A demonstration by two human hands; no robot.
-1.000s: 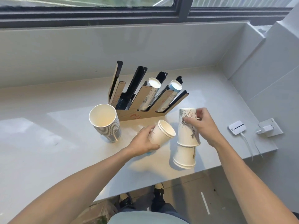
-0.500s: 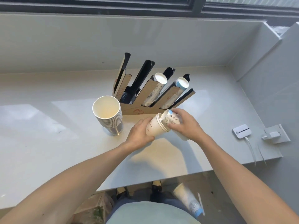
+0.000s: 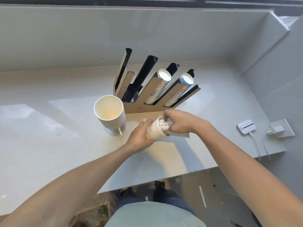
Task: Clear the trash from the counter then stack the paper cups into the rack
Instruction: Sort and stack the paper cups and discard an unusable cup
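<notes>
My left hand [image 3: 140, 139] grips a white paper cup [image 3: 155, 131] tilted on its side, mouth toward the right. My right hand [image 3: 179, 122] holds printed paper cups [image 3: 165, 126] whose base end sits inside that cup's mouth; their wide end pokes out under my palm. Behind them stands the cardboard and black cup rack [image 3: 152, 89] with fanned slots. Two right slots hold cup stacks: one with a white bottom [image 3: 164, 74], one blue-sided [image 3: 186, 78]. The left slots look empty. A tall stack of white cups [image 3: 110, 113] stands upright left of the rack.
The grey counter [image 3: 49, 128] ends in a front edge just below my hands. A small white device [image 3: 246, 126] with a cable and a wall plug [image 3: 277, 129] lie at the far right. A raised ledge runs along the back and right side.
My right hand lifted the upside-down printed cups off the counter, turned them sideways and pushed them into the cup in my left hand. The camera moved closer.
</notes>
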